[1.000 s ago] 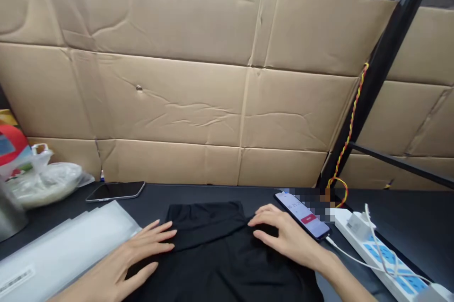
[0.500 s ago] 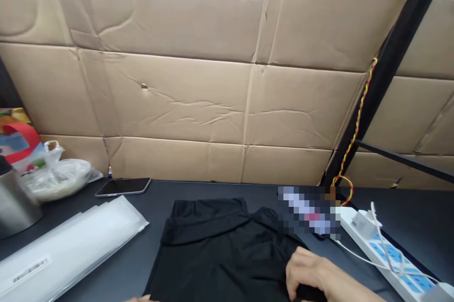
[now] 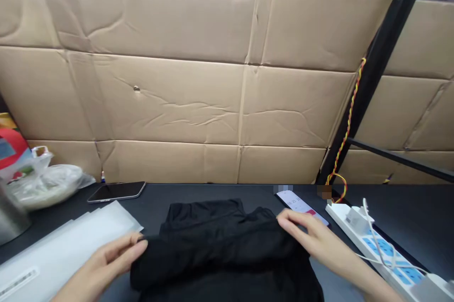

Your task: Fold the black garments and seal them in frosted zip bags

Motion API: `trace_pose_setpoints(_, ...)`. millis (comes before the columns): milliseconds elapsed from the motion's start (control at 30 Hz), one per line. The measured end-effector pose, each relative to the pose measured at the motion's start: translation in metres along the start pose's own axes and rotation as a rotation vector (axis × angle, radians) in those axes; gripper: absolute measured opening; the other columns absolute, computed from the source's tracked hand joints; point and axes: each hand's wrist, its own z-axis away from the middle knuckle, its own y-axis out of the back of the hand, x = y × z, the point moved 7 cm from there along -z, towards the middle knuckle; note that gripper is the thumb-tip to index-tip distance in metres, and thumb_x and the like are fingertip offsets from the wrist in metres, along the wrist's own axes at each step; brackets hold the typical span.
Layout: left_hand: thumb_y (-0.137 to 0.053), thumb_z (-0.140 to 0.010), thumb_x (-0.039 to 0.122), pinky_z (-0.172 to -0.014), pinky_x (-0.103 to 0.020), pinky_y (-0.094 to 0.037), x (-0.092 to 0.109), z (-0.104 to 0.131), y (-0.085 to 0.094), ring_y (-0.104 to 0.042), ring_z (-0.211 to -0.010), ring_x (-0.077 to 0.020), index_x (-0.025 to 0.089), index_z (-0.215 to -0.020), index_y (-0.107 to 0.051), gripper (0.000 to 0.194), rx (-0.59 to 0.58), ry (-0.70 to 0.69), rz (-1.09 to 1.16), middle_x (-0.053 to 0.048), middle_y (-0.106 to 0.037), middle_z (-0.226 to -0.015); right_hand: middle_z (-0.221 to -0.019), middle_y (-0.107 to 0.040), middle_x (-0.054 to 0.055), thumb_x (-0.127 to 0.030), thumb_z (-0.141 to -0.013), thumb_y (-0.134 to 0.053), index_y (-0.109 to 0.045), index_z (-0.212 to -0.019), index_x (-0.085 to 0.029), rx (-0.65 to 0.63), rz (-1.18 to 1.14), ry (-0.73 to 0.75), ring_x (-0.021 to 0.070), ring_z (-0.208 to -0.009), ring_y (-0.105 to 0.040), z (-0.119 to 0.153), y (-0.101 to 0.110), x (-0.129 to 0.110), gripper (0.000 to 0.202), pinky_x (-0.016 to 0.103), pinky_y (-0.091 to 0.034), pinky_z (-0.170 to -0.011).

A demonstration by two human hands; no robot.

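Note:
A black cloth garment (image 3: 220, 252) lies on the dark table in front of me, its near part lifted and folded over toward the far end. My left hand (image 3: 106, 262) pinches the left end of the raised fold between thumb and fingers. At the fold's right end, my right hand (image 3: 307, 231) grips the cloth the same way, thumb below the fingers. Which kind of garment it is, I cannot tell. Its nearest part runs out of the bottom of the view.
White plastic packets (image 3: 78, 250) lie left, near a metal container (image 3: 10, 217), a tied plastic bag (image 3: 49, 183) and a dark phone (image 3: 117, 191). To the right are a lit phone (image 3: 298, 203) and a power strip (image 3: 383, 250) with cables. Cardboard (image 3: 184, 103) walls the back.
Both hands have come up and away from me, raising the garment's near part into a fold. My left hand, almost out of view before, now shows holding the cloth's left side.

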Motion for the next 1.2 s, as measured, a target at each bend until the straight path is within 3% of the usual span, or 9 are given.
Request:
trace_pose_setpoints(133,-0.045,-0.085,0.064,-0.081,-0.031,-0.054,0.009,-0.05,-0.002,-0.066,-0.093,-0.0254,0.024,-0.079,-0.064,0.045,0.055,-0.056,-0.041,0.0,-0.071,-0.088,-0.074,-0.066,0.001,-0.039,-0.093,-0.043,-0.058,-0.073,-0.023,0.164,0.11,-0.032,0.0198,-0.072,-0.061,-0.05,-0.003,0.015,0.03,0.029,-0.043,-0.067)
trace_pose_setpoints(300,-0.058,-0.069,0.07,-0.066,-0.037,-0.056,-0.02,-0.071,-0.01,-0.065,-0.064,-0.0252,0.022,-0.078,-0.064,0.049,0.176,-0.089,-0.225,0.001,-0.064,-0.066,-0.063,-0.063,-0.001,-0.032,-0.082,-0.059,-0.058,-0.068,-0.021,0.183,0.152,-0.101,0.0183,-0.063,-0.06,-0.072,-0.023,0.054,0.018,0.027,-0.041,-0.06)
trace_pose_setpoints(433,-0.045,-0.089,0.055,-0.094,-0.041,-0.051,-0.001,-0.057,-0.006,-0.063,-0.11,-0.0279,0.024,-0.12,-0.058,0.045,0.245,-0.301,-0.38,-0.006,-0.067,-0.119,-0.076,-0.065,0.002,-0.035,-0.086,-0.055,-0.059,-0.078,-0.021,0.207,0.17,-0.095,0.0193,-0.073,-0.061,-0.049,-0.007,0.054,0.016,0.028,-0.044,-0.066)
trace_pose_setpoints(533,-0.039,-0.098,0.041,-0.113,-0.047,-0.028,0.03,-0.042,-0.028,-0.037,-0.137,-0.0253,0.033,-0.142,-0.039,0.045,0.066,-0.516,-0.553,0.001,-0.043,-0.148,-0.09,-0.064,0.002,-0.035,-0.081,-0.063,-0.06,-0.09,-0.024,0.161,0.192,-0.038,0.0212,-0.087,-0.06,-0.022,0.009,0.037,0.014,0.03,-0.045,-0.076)
trace_pose_setpoints(600,-0.04,-0.099,0.037,-0.115,-0.049,-0.022,0.039,-0.034,-0.049,-0.031,-0.14,-0.0243,0.038,-0.147,-0.028,0.049,-0.102,-0.586,-0.645,0.004,-0.036,-0.152,-0.107,-0.062,0.002,-0.027,-0.075,-0.069,-0.06,-0.107,-0.029,0.038,0.228,0.039,0.0226,-0.101,-0.057,-0.006,0.003,0.026,0.033,0.031,-0.045,-0.086)
trace_pose_setpoints(833,-0.042,-0.1,0.036,-0.113,-0.052,-0.025,0.011,-0.028,-0.067,-0.029,-0.139,-0.0254,0.04,-0.149,-0.013,0.057,-0.245,-0.55,-0.684,0.004,-0.029,-0.153,-0.103,-0.066,0.008,-0.005,-0.076,-0.051,-0.064,-0.119,-0.023,0.018,0.593,0.073,0.0281,-0.095,-0.061,0.015,-0.037,0.047,0.048,0.043,-0.049,-0.085)
trace_pose_setpoints(967,-0.044,-0.1,0.035,-0.115,-0.053,-0.02,0.057,-0.03,-0.069,-0.029,-0.139,-0.0271,0.035,-0.149,-0.015,0.057,-0.153,-0.63,-0.632,0.0,-0.033,-0.152,-0.107,-0.066,0.009,-0.012,-0.084,-0.049,-0.062,-0.121,-0.024,0.098,0.551,0.1,0.027,-0.098,-0.061,0.017,-0.037,0.051,0.042,0.041,-0.049,-0.087)
trace_pose_setpoints(1100,-0.034,-0.103,0.034,-0.116,-0.05,-0.02,0.117,-0.022,-0.118,-0.025,-0.142,-0.023,0.036,-0.15,-0.013,0.051,-0.386,-0.741,-0.51,0.002,-0.026,-0.155,-0.102,-0.062,0.008,-0.018,-0.085,-0.05,-0.06,-0.122,-0.025,0.15,0.524,0.066,0.0243,-0.093,-0.063,0.016,-0.03,0.045,0.04,0.036,-0.052,-0.082)
trace_pose_setpoints(1200,-0.032,-0.103,0.035,-0.116,-0.049,-0.023,0.128,-0.016,-0.153,-0.025,-0.142,-0.0232,0.034,-0.15,-0.018,0.049,-0.495,-0.779,-0.452,0.0,-0.027,-0.155,-0.094,-0.062,0.009,-0.013,-0.084,-0.046,-0.066,-0.113,-0.022,0.21,0.644,0.038,0.0241,-0.084,-0.066,0.014,-0.027,0.041,0.036,0.034,-0.054,-0.073)
